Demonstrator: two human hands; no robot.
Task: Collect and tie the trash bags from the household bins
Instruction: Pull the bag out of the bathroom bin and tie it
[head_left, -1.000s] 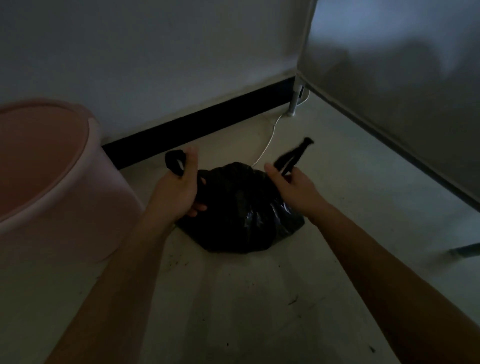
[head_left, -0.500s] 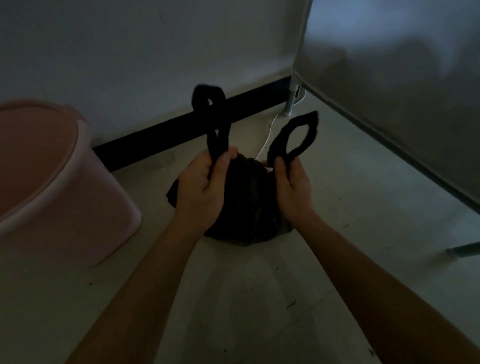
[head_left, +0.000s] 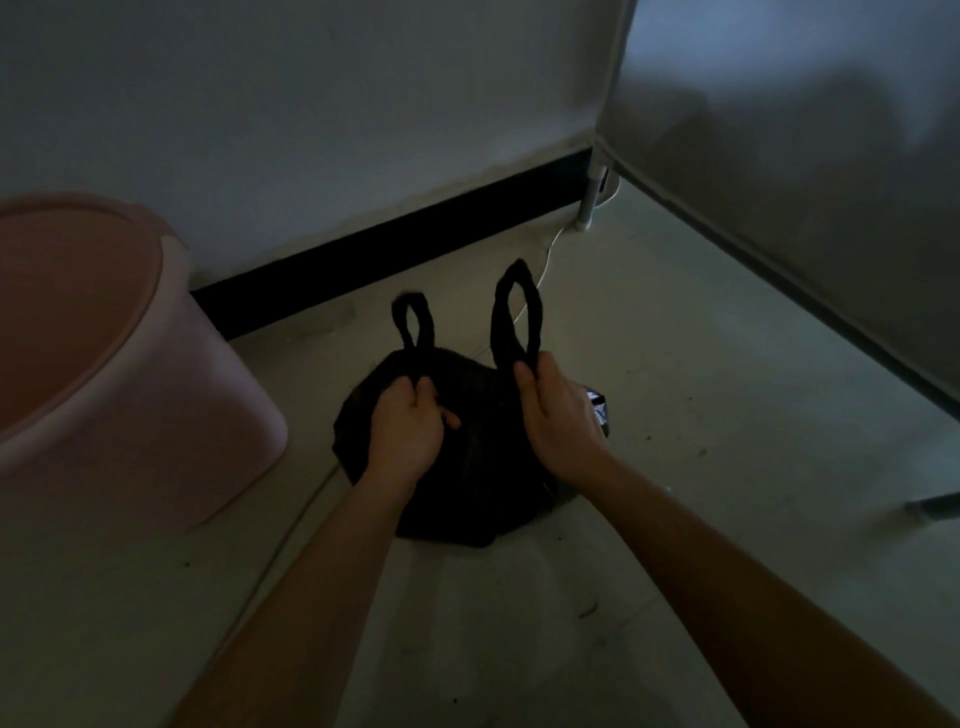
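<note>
A full black trash bag (head_left: 483, 467) sits on the pale floor in front of me. Its two handle loops stand upright above it. My left hand (head_left: 408, 428) grips the base of the left loop (head_left: 414, 325). My right hand (head_left: 558, 415) pinches the base of the taller right loop (head_left: 517, 312). The two loops stand apart and do not cross. A pink bin (head_left: 104, 364) stands on the floor to the left of the bag; no liner shows in it.
A white wall with a black skirting board (head_left: 389, 254) runs behind the bag. A grey panel (head_left: 805, 182) on white legs closes off the right side. A thin white cable (head_left: 545, 265) lies on the floor behind the bag. The room is dim.
A second ago the handles were pulled out sideways; half a second ago both loops were raised close together. Now the hands are lower and further apart, and the left loop is shorter.
</note>
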